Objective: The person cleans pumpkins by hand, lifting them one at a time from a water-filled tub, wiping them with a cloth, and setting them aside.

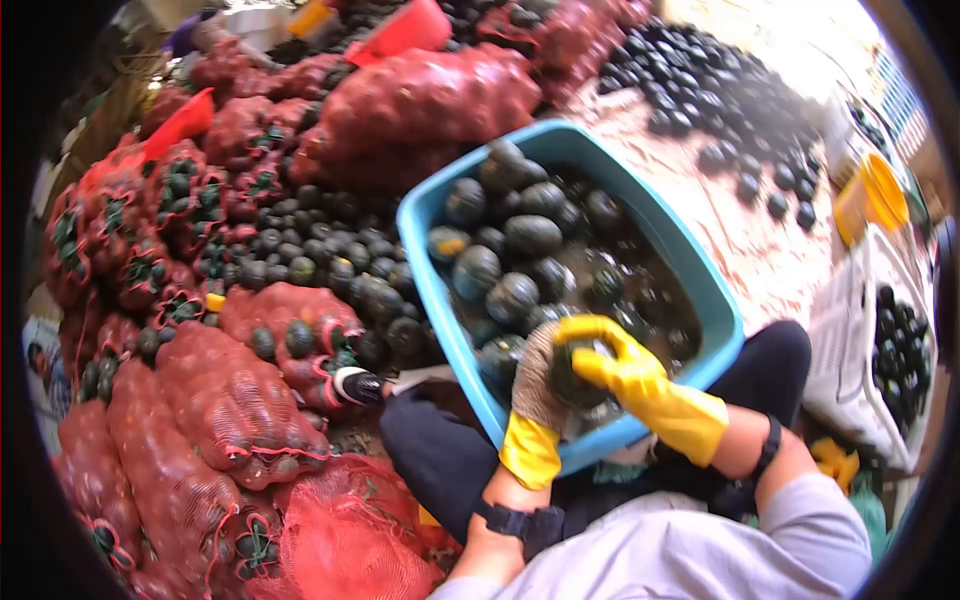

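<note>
A blue tub (715,290) of murky water stands between my knees, with many dark green squashes (532,235) piled in its left part. Over its near end, my left hand (537,395), in a yellow glove with a brown mesh cloth over the fingers, presses against one dark green squash (575,375). My right hand (640,380), in a yellow rubber glove, curls its fingers over the top and right side of the same squash. Part of that squash is hidden by the gloves.
Red mesh sacks (220,390) full of squashes crowd the left and back. Loose squashes (375,300) lie beside the tub's left side. More dark squashes (690,90) lie on a sheet at the back right. A white crate (850,370) and a yellow bucket (870,200) stand right.
</note>
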`<state>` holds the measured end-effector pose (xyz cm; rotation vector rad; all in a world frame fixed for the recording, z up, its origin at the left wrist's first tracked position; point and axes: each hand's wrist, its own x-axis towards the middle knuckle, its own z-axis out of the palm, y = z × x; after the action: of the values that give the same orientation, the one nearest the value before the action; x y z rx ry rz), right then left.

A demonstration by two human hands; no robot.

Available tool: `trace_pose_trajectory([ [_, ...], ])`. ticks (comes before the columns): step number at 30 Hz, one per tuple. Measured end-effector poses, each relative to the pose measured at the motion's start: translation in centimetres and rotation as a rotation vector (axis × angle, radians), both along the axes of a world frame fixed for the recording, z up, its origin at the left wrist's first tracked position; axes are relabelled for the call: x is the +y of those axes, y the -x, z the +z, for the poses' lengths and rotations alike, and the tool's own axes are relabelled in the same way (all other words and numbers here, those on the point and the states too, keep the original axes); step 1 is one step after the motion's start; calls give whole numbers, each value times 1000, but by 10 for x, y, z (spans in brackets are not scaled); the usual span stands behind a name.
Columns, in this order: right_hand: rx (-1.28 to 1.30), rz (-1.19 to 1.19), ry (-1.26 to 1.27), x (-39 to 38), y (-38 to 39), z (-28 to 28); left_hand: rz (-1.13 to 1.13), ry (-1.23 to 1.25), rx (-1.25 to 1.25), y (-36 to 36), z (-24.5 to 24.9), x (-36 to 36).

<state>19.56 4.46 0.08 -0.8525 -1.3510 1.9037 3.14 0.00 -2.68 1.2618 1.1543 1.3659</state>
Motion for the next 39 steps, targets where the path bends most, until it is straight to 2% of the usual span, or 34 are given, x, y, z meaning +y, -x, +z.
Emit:
trace_pose_trajectory([
  [1,236,-90,169,2,6,-12,25,135,-481,-19,-16,-5],
  [2,288,-213,102,6,14,-36,92,270,-934,-32,-19,-1],
  [3,232,-299,17,4,17,-33,181,351,-1063,-37,-9,7],
  [5,-355,-162,-671,37,-1,-58,342,554,-1313,-40,14,19],
  [6,-325,13,-564,41,-10,-26,312,533,-1142,-31,12,15],
  [7,-493,123,-644,38,-15,-3,277,507,-977,-21,9,13],
  [9,-510,330,-587,35,-22,2,201,449,-663,-6,-3,9],
  [10,-450,345,-416,34,-22,6,173,343,-549,-6,-26,7],
  [11,-387,351,-31,31,-23,26,158,234,-435,-7,-48,6],
  [12,-276,260,-11,25,-18,7,153,125,-329,-7,-71,4],
  [13,-198,105,34,15,-5,-11,197,115,-298,-7,-78,6],
  [14,-114,-45,64,6,7,-30,228,339,-760,-15,-40,6],
  [15,-80,-124,16,5,14,-53,393,526,-1249,-22,-2,7],
  [16,-268,-13,-101,14,6,-36,430,243,-456,-30,17,9],
  [17,-454,101,-216,24,-4,-13,487,146,-170,-32,17,10],
  [18,-654,85,-531,26,-8,-2,464,87,-4,-27,12,7],
  [19,-437,186,-602,30,-9,-12,437,58,83,-24,6,3],
  [20,-472,230,-589,28,-12,-10,380,154,-68,-17,7,1],
  [21,-507,272,-572,24,-16,-6,277,440,-705,-12,12,6],
  [22,-364,302,-359,26,-21,-1,237,677,-1018,-1,9,9],
  [23,-397,336,-6,26,-20,19,271,560,-1048,-5,-8,9],
  [25,-12,30,389,7,-3,-24,329,309,-1095,-16,-43,10],
  [26,29,-78,430,5,5,-48,573,510,-1154,-22,-20,18],
  [29,-568,256,-141,30,-14,-11,462,114,103,-22,1,-3],
  [30,-524,165,-428,26,-14,1,428,155,69,-17,2,-1],
  [31,-613,245,-620,26,-14,4,394,196,35,-12,3,1],
  [33,-470,309,-683,25,-20,-6,332,629,-919,6,1,11],
  [35,-378,359,-185,27,-26,6,254,347,-809,13,-44,2],
  [37,-211,225,-92,20,-14,-38,383,485,-1047,-2,-35,7],
  [38,-212,169,-89,17,-12,-33,429,491,-1143,-8,-32,10],
  [39,-214,112,-79,14,-12,-30,411,358,-706,-9,-26,8],
])
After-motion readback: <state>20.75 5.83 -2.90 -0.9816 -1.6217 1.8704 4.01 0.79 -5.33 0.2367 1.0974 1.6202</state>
